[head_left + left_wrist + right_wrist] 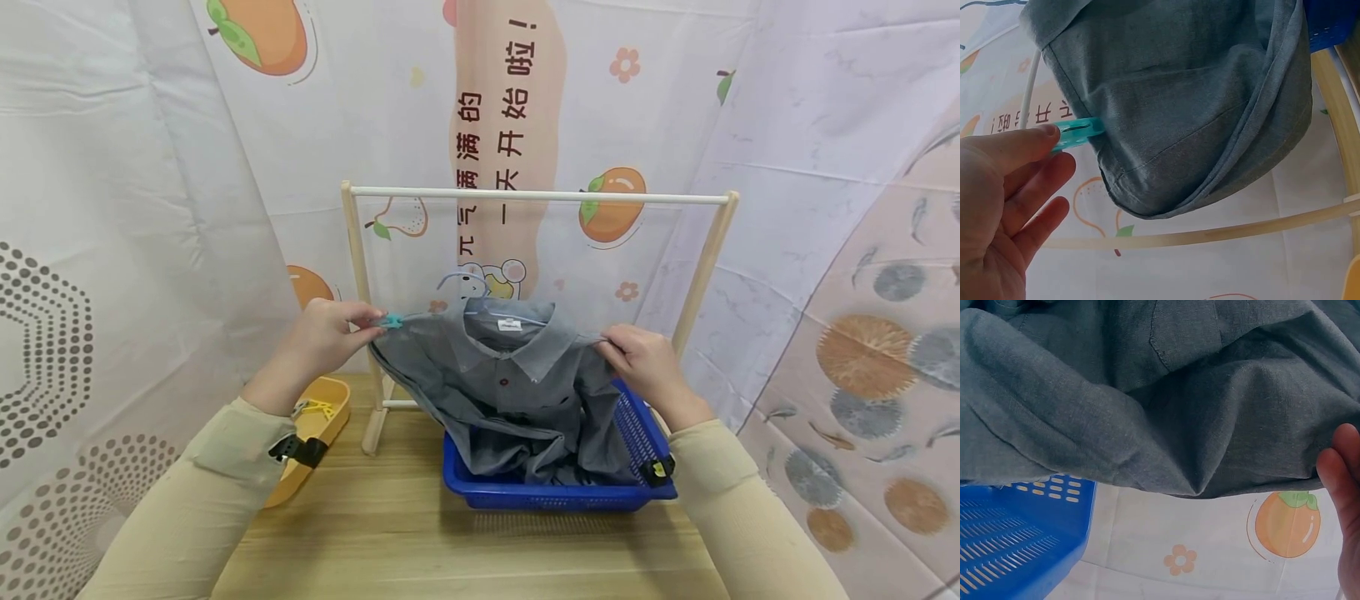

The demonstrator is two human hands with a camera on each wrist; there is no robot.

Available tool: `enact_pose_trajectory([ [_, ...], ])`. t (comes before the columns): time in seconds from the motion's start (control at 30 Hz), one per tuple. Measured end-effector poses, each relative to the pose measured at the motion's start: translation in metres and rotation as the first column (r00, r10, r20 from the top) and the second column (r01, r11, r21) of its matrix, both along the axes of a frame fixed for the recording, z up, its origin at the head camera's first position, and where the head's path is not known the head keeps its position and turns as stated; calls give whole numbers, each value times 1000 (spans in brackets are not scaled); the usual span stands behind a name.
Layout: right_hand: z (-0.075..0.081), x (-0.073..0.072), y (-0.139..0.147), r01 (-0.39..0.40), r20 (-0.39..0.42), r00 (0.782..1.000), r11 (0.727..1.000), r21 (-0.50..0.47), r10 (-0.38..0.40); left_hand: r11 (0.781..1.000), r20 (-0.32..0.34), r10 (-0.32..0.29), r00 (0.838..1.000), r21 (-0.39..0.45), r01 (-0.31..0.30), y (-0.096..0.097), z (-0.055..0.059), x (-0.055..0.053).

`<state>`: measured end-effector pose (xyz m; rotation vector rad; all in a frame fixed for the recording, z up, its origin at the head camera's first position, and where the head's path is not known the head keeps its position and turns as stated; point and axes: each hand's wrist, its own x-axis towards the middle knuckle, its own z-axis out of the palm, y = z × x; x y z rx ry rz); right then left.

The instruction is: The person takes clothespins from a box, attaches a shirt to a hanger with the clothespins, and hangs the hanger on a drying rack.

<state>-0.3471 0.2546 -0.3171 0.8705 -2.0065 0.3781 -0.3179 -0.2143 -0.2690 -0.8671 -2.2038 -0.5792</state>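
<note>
A grey collared shirt [517,392] hangs between both hands, a light-blue hanger [483,278] showing its hook above the collar. Between thumb and index finger my left hand [326,337] pinches a teal clothespin [1079,132], which sits on the edge of the shirt's shoulder at left. At the other shoulder my right hand [647,360] grips the cloth; in the right wrist view only its fingers [1344,456] show at the edge. The lower part of the shirt droops in folds into a blue basket [555,500].
Behind the shirt stands a wooden rack with a white rail [540,196]. On the left, partly behind my left forearm, is a yellow tray [336,408] holding yellow clothespins [318,407]. A wood-grain table [450,567] lies beneath, with printed curtains around it.
</note>
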Motion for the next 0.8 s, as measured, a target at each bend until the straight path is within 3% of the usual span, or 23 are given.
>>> enact_pose_trajectory([
  [0.53, -2, -1, -1, 11, 16, 1000, 1000, -15, -10, 1000, 77, 13, 997, -8, -12, 1, -2, -1],
  [0.8, -2, -2, -2, 12, 24, 1000, 1000, -19, -11, 998, 185, 69, 980, -19, -67, 0, -1, 0],
])
